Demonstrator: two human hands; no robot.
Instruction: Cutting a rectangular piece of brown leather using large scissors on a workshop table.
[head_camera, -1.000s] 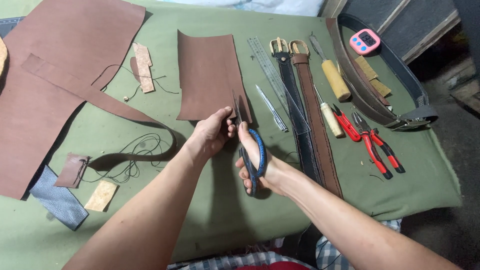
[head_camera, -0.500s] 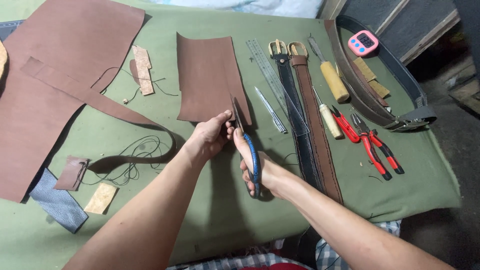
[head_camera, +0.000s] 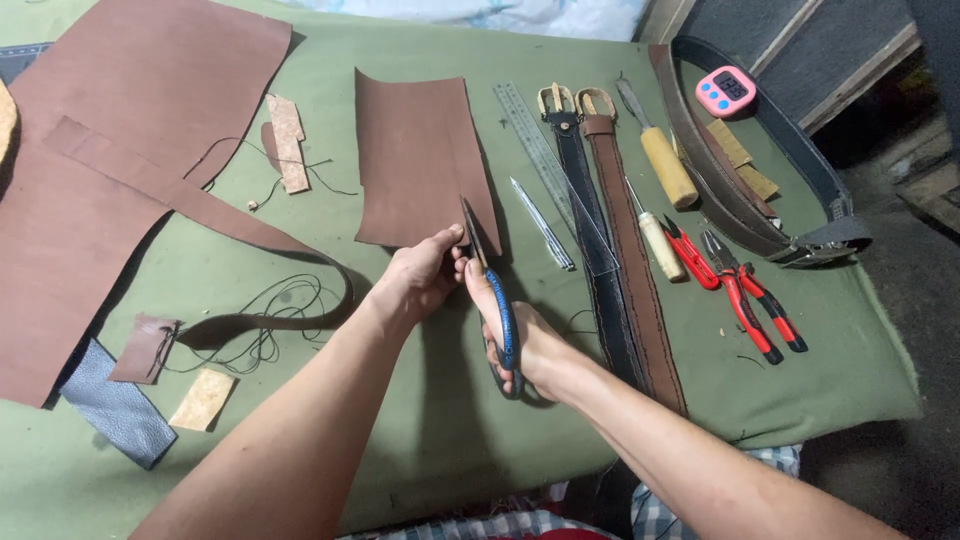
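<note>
- Head view, nearest: right hand (head_camera: 525, 345) is closed through the blue handles of the scissors (head_camera: 492, 295), blades parted a little around the near right edge of the brown leather piece (head_camera: 420, 165).
- Left hand (head_camera: 420, 280), just left of the blades, pinches that near edge between thumb and fingers.
- Farther right lie a steel ruler (head_camera: 535, 150), two belts (head_camera: 610, 230) and red pliers (head_camera: 750, 300).

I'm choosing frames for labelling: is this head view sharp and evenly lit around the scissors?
Head view: sharp on the scissors, left hand, right hand and brown leather piece; light is soft, without glare; shadows fall under both forearms; the top right corner beyond the green table cover is dark.
</note>
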